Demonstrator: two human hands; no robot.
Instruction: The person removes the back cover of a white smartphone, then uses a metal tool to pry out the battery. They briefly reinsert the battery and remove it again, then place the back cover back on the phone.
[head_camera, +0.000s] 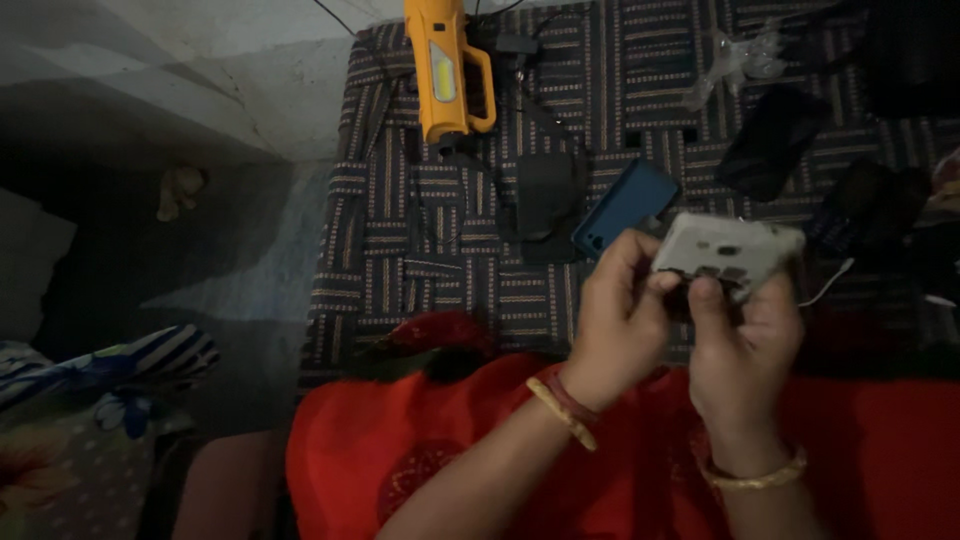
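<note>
I hold a small white, boxy device (728, 250) with buttons or openings on its face in both hands, above my red-clothed lap. My left hand (617, 315) grips its left end, thumb on the front. On the device's lower right side, my right hand (742, 350) wraps under it with the thumb pressed on its face. Both wrists wear bangles. A thin white cord (828, 283) trails from the device's right side.
A striped dark mat (440, 240) lies ahead. On it are a yellow torch with a handle (449, 72), a blue phone-like slab (625, 207), a black pouch (548, 200), dark objects (772, 140) and clear plastic (735, 60). A patterned cloth (90, 400) lies at the left.
</note>
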